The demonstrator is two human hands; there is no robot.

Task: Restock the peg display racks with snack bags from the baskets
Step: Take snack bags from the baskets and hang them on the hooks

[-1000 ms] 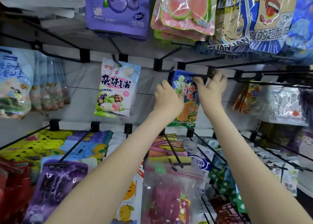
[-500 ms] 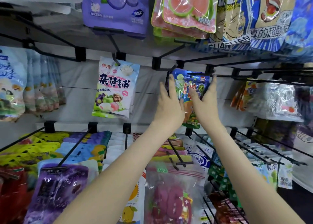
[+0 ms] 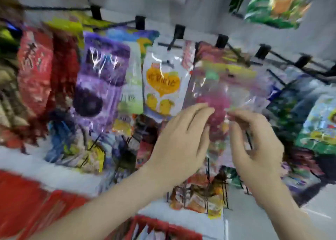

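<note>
The view is motion-blurred. My left hand (image 3: 181,139) and my right hand (image 3: 254,145) hover side by side, holding nothing, in front of the lower peg rows. The left fingers are nearly straight; the right ones are loosely curled. Just beyond their fingertips hangs a clear bag of pink sweets (image 3: 225,87); whether they touch it I cannot tell. To its left hang a white bag with an orange heart (image 3: 161,83) and a purple bag (image 3: 101,74). A red basket rim (image 3: 163,227) shows at the bottom edge.
Black pegs (image 3: 174,38) jut out from the white back panel above the bags. Red bags (image 3: 40,67) hang at the left, green and blue bags (image 3: 316,123) at the right. More packets (image 3: 198,194) hang on the row below my hands.
Both hands let go of the blue-green bag on the upper peg and dropped lower. The view swung down from the upper rows to the lower rows and the basket.
</note>
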